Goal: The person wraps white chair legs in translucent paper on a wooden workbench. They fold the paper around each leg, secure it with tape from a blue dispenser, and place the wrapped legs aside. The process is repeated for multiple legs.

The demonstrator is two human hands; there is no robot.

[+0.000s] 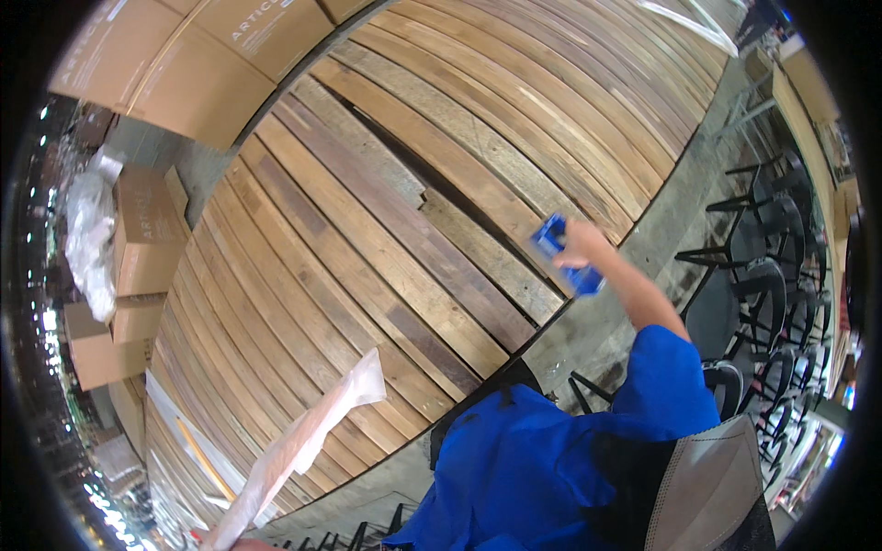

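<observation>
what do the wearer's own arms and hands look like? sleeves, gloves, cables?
Right arm: short, bright-blue fabric sleeve, bare below it. Right hand: ungloved, blurred; no cables or markings visible. Left hand: only a sliver at lower edge, too little to describe.

A person in a blue shirt [514, 468] grips a blue handheld tool, possibly a tape dispenser [584, 281] though motion blurs it, in the right hand [588, 244] over the near edge of a broad wooden-plank tabletop [312, 211]. At lower left, the left hand [253, 545], mostly cut off by the frame, is at the lower end of a pale pink wrapping strip [308, 427] lying across the boards. Brown cartons [207, 83] line the far left, clear plastic wrapping [90, 234] beside them; black chairs [763, 285] crowd the concrete floor [588, 340] at right.
</observation>
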